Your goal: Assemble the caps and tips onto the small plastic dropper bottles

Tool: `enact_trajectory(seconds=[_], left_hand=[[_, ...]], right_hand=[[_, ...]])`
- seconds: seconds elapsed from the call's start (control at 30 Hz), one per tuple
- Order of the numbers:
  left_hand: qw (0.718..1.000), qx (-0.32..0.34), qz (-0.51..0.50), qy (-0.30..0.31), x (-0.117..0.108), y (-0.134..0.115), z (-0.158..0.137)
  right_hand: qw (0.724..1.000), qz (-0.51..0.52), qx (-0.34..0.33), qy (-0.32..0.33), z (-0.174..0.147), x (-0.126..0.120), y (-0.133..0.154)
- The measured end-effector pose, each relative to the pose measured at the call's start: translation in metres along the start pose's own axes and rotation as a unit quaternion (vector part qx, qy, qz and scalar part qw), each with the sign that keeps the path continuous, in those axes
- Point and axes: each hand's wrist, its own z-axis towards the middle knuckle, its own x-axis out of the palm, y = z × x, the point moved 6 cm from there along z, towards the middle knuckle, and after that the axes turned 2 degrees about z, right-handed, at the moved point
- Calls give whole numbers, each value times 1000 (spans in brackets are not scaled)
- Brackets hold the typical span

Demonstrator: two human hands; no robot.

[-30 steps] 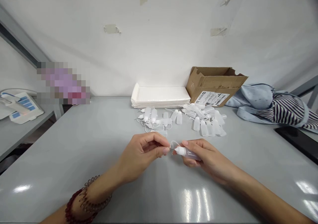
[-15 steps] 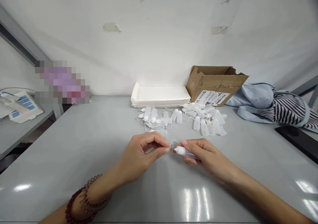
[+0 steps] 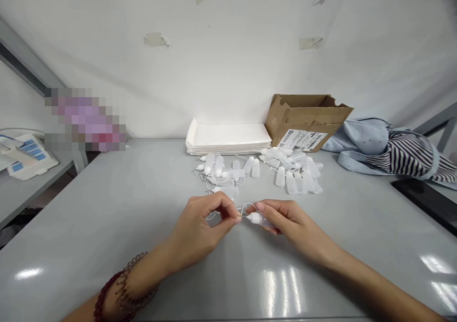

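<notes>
My right hand (image 3: 285,219) is closed around a small translucent squeeze bottle (image 3: 255,218) with a white needle tip, which points left. From the bottle's neck a thin clear strap (image 3: 247,205) loops over toward my left hand (image 3: 205,224). The left thumb and forefinger are pinched together at the end of the needle; what they grip there, perhaps the small cap on the strap, is hidden. Just beyond my hands lies a pile of similar needle-tip bottles (image 3: 233,173) with straps. To its right is a heap of small translucent bottles (image 3: 291,183).
A stack of white padded envelopes (image 3: 228,138) lies against the wall, beside an open cardboard box (image 3: 310,119) with a label. Right of it are a blue cloth bag (image 3: 364,141) with striped fabric and a black phone (image 3: 424,200). A white-and-blue device (image 3: 30,155) stands at far left.
The bottle has turned more level, and my right hand covers more of its body. My left fingers stay pinched at the tip. The whole view has shifted slightly.
</notes>
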Motion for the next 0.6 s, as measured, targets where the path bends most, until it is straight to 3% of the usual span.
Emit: enact_trajectory(seconds=[0.6], left_hand=[[997,64,22,-24,7,-1,-4]], right_hand=[[993,-78,-70,-48,0,2,-7]])
